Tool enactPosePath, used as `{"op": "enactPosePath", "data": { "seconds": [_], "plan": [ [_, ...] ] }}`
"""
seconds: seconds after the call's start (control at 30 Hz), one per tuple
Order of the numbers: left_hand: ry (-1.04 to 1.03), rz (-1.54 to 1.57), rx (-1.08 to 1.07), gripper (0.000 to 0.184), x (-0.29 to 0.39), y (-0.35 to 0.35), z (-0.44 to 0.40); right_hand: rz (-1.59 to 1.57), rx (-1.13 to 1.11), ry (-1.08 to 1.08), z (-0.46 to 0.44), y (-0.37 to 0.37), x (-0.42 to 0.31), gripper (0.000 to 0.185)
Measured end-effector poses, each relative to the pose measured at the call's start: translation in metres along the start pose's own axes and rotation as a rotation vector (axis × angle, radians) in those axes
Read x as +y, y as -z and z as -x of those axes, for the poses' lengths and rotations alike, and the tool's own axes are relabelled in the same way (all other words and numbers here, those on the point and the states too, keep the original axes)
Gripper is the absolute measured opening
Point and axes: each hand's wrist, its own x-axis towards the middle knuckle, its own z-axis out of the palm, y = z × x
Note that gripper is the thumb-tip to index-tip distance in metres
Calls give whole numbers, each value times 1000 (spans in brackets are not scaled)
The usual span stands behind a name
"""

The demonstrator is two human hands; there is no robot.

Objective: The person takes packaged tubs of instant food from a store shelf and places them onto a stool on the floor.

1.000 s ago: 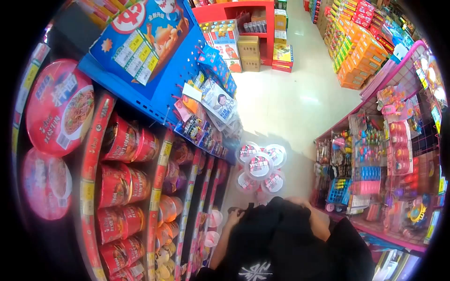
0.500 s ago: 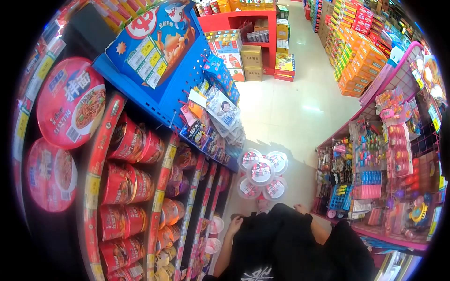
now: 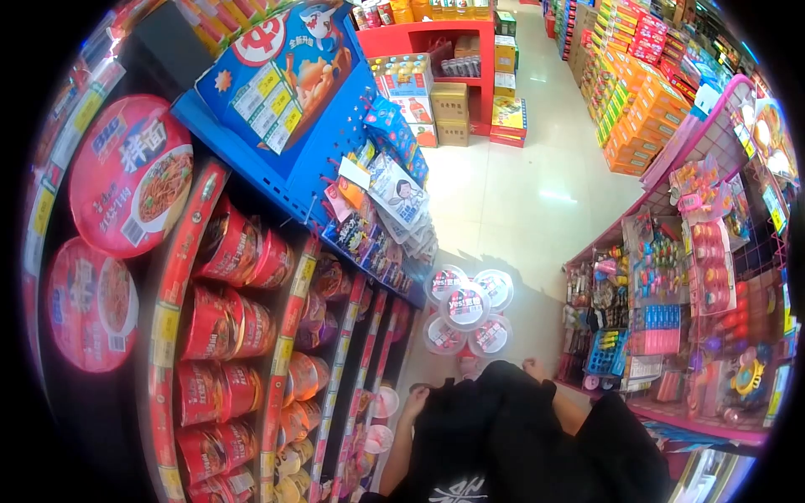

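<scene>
My left hand (image 3: pixel 415 402) is beside the dark clothing over my lap, close to the lower shelves. My right hand (image 3: pixel 534 370) sits at the far edge of the same clothing. Both are small in the view and their fingers are partly hidden, so I cannot make out whether they are open or closed. Nothing shows in either. Ahead of them on the floor stands a cluster of round noodle tubs with clear-rimmed lids, one tub (image 3: pixel 465 305) above the others. A pinkish item (image 3: pixel 470 365) shows between the tubs and my clothing.
On the left, shelves hold red instant noodle buckets (image 3: pixel 222 323) and large noodle bowls (image 3: pixel 130 176). A blue display rack (image 3: pixel 277 109) juts out above. To the right stands a pink wire rack (image 3: pixel 662 310) with small toys. Tiled floor (image 3: pixel 520 201) runs ahead, past stacked cartons (image 3: pixel 641 117).
The view has shifted very slightly. Both hands appear a little further left, still beside the clothing; the tubs stay where they were.
</scene>
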Motion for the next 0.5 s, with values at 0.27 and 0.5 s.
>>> {"op": "enactPosePath", "data": {
  "seconds": [0.27,0.5],
  "plan": [
    [-262,267,62,41,162,-7,-2,-379,133,361,-22,30,-126,27],
    [-207,281,158,60,242,-30,-30,-155,72,533,-18,-7,-222,45]
  ]
}}
